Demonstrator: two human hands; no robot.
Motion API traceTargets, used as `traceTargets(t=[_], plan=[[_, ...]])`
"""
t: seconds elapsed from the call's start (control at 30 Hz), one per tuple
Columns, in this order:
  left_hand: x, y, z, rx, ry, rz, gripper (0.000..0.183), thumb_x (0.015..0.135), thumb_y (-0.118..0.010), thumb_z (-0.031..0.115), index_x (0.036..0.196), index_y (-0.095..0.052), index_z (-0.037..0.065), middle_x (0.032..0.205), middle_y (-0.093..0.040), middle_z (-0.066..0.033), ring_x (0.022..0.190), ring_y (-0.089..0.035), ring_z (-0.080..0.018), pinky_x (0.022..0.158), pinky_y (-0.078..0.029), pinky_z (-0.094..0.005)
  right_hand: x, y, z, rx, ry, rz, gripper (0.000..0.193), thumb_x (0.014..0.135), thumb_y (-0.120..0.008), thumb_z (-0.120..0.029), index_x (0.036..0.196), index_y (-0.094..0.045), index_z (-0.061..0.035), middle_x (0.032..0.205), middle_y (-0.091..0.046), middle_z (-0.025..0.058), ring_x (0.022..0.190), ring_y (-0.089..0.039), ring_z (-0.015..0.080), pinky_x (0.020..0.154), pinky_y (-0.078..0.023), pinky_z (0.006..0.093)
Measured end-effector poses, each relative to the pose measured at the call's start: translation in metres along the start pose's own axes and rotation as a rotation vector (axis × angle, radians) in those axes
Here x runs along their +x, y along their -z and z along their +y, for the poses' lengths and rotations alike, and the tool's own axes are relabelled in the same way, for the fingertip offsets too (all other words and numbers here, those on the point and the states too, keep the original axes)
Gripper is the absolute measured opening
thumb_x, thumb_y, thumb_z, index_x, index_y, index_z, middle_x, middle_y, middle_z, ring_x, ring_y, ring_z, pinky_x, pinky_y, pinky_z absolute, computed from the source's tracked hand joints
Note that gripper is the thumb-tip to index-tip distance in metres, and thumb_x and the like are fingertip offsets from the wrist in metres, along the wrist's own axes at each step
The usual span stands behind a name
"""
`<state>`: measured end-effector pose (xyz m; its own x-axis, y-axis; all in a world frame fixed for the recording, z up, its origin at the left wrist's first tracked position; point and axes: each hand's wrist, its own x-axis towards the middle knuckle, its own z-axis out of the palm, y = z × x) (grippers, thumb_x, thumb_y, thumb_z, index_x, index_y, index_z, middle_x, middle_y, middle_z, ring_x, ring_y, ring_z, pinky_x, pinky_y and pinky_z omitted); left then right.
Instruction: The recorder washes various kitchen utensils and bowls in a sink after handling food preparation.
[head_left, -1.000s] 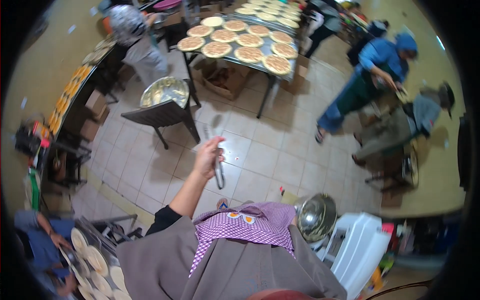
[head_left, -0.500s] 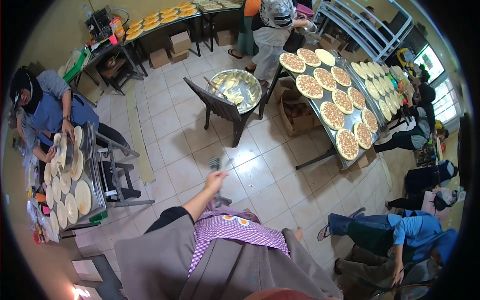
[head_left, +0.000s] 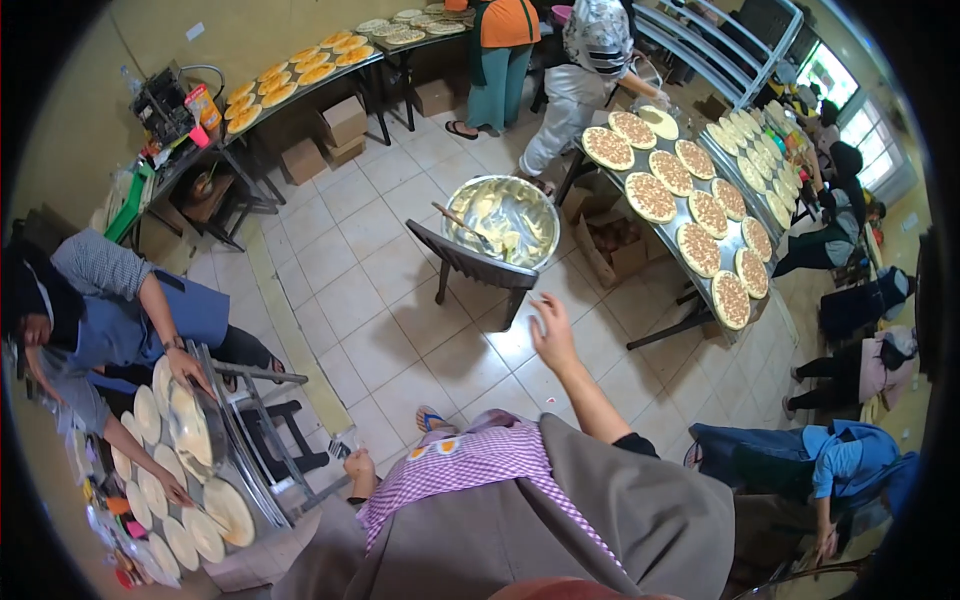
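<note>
My right hand [head_left: 553, 330] is raised in front of me with its fingers spread and nothing in it. It hovers above the tiled floor, just short of a dark chair [head_left: 470, 268] that carries a wide metal bowl [head_left: 505, 215] of pale dough with a spoon in it. My left hand [head_left: 358, 466] hangs low by my checked purple apron [head_left: 470, 470], closed around a small shiny metal tool [head_left: 340, 443]. It is next to a metal rack [head_left: 262, 455] of trays with pale dough rounds.
A long metal table [head_left: 690, 215] of topped flatbreads stands at the right, with people seated beyond it. At the left a person in a blue apron [head_left: 150, 320] handles dough rounds. Two people stand at the back tables. Cardboard boxes [head_left: 340, 125] sit underneath.
The view has swung toward the bowl and the long table. My left hand, held up with the metal tool before, has dropped to my side. My right hand has come up, open.
</note>
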<state>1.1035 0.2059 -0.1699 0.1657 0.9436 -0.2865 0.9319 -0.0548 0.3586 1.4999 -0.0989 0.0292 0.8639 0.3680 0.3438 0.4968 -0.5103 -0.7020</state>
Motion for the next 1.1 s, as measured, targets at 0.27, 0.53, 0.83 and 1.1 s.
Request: traceTargets(t=[0.27,0.53,0.83,1.1], plan=[[0.166,0.001,0.093,-0.405,-0.237,-0.283,0.024,0.086,-0.06,0.025,0.082,-0.069,0.003,0.053,-0.053,-0.0033,0.041,-0.047,-0.0122,0.039,-0.036,-0.0285,0.106,-0.123,-0.121,0.059,0.243,-0.137,0.039,0.076,-0.059,-0.001,0.114,-0.051,-0.0043,0.123,-0.043,0.0201,0.11,-0.049,0.036,0.091,-0.044,0.0399],[0.303,-0.007,0.214,-0.537,-0.018,-0.349,0.02,0.079,-0.067,0.022,0.082,-0.07,0.002,0.061,-0.057,-0.0052,0.059,-0.05,-0.0143,0.059,-0.042,-0.0296,0.188,-0.173,-0.119,0.024,0.0,-0.052,0.04,0.075,-0.06,0.001,0.114,-0.054,-0.0055,0.124,-0.042,0.0191,0.099,-0.054,0.0311,0.083,-0.047,0.0377],[0.485,0.052,0.313,-0.184,-0.3,-0.065,0.027,0.078,-0.065,0.026,0.074,-0.066,-0.001,0.064,-0.059,-0.0194,0.065,-0.058,-0.0313,0.065,-0.044,-0.0414,0.418,-0.312,-0.151,0.185,0.186,-0.155,0.039,0.076,-0.06,-0.001,0.114,-0.053,-0.0055,0.126,-0.04,0.0201,0.097,-0.055,0.0327,0.08,-0.048,0.0378],[0.631,0.05,0.411,0.07,-0.54,-0.109,0.03,0.078,-0.06,0.027,0.073,-0.065,-0.002,0.066,-0.06,-0.0204,0.064,-0.059,-0.0374,0.065,-0.046,-0.0451,0.587,-0.416,-0.195,0.129,0.377,-0.282,0.045,0.075,-0.06,-0.003,0.119,-0.05,-0.0091,0.133,-0.036,0.0202,0.103,-0.054,0.034,0.082,-0.05,0.0393]])
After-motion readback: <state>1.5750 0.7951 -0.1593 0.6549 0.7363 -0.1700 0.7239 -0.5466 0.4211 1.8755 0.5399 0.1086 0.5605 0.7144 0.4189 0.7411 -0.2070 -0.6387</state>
